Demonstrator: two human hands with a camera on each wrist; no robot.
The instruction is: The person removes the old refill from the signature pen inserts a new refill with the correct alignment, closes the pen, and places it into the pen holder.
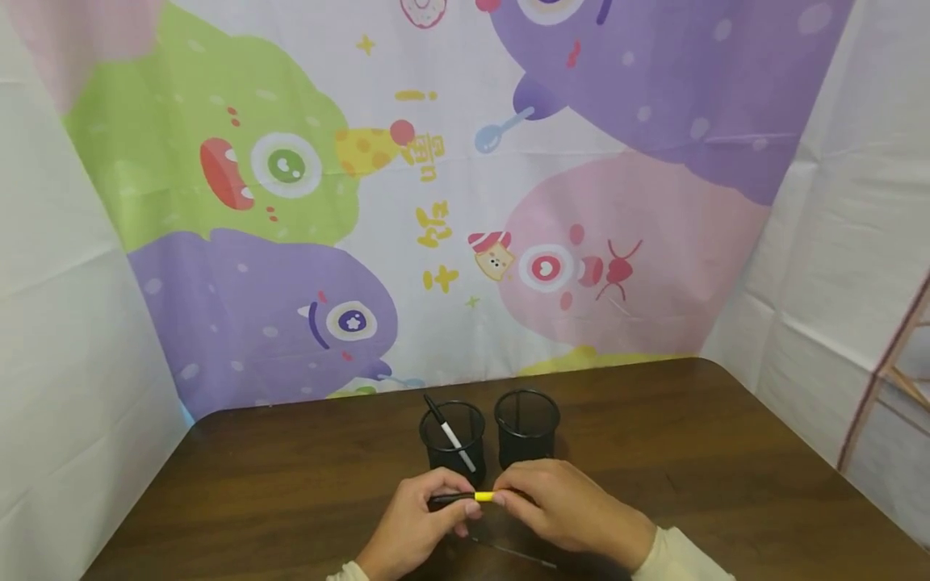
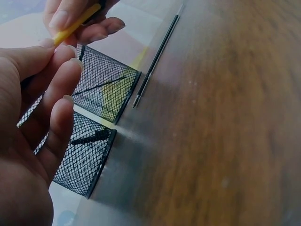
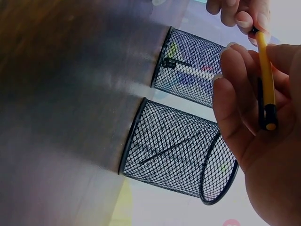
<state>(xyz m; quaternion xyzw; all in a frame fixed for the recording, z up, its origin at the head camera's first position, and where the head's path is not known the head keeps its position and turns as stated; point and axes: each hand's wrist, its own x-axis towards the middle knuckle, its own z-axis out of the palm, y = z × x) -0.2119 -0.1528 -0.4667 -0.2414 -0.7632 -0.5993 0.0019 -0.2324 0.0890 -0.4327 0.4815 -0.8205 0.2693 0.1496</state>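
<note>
A ballpoint pen with a yellow barrel [image 1: 483,497] and a black front section [image 1: 446,499] lies level between both hands, above the table. My left hand [image 1: 414,516] pinches the black section between thumb and fingers. At the other end, my right hand [image 1: 563,504] grips the yellow barrel, whose black clip end [image 3: 270,113] shows in the right wrist view. A thin pen refill [image 2: 157,54] rests on the table below the hands, apart from both. Fingers hide part of the joint between the pen's two sections.
Two black mesh pen cups stand side by side just beyond the hands. The left cup [image 1: 436,457] holds a white-and-black marker [image 1: 456,444] leaning inside; the right cup [image 1: 525,450] is close beside it. A patterned cloth [image 1: 450,339] hangs behind the brown table [image 1: 291,460].
</note>
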